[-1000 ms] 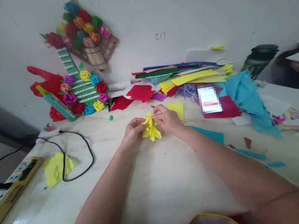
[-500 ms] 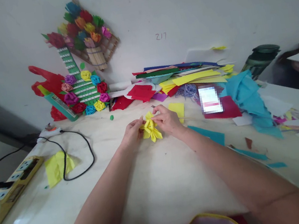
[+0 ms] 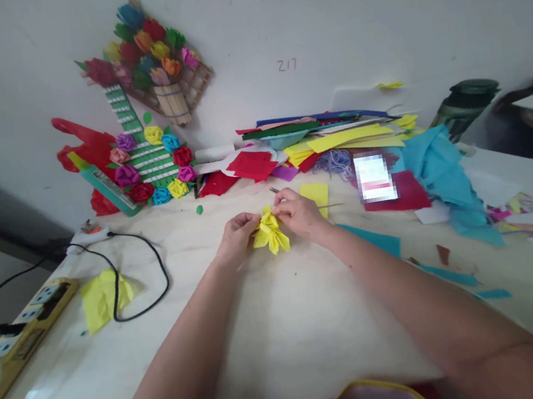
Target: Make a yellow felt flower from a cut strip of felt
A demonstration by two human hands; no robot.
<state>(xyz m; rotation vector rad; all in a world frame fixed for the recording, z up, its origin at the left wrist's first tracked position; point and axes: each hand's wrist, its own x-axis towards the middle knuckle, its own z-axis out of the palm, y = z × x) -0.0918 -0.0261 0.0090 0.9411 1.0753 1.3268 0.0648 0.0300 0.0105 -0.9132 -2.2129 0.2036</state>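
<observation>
A yellow paper flower (image 3: 270, 234) is held between my two hands above the middle of the table. My left hand (image 3: 240, 232) pinches its left edge with thumb and fingers. On the other side, my right hand (image 3: 297, 211) has its fingertips closed on the flower's upper right petals. A thin dark tip pokes out above the right fingers, and a slim stick (image 3: 332, 205) shows beyond that hand; whether they are one tool I cannot tell. Just behind the right hand lies a yellow paper sheet (image 3: 317, 195).
Stacked coloured paper (image 3: 348, 139) lies along the wall. A phone (image 3: 375, 179) rests on red paper, near crumpled blue paper (image 3: 435, 162). At left are a glue bottle (image 3: 105, 184), a power strip (image 3: 27, 321), a black cable (image 3: 165, 269) and a flower-trimmed paper guitar (image 3: 152, 160).
The flower has tipped and its petals look more bunched together at the top. Both hands stay close to it, the left shifted slightly. More of the slim stick shows at the right.
</observation>
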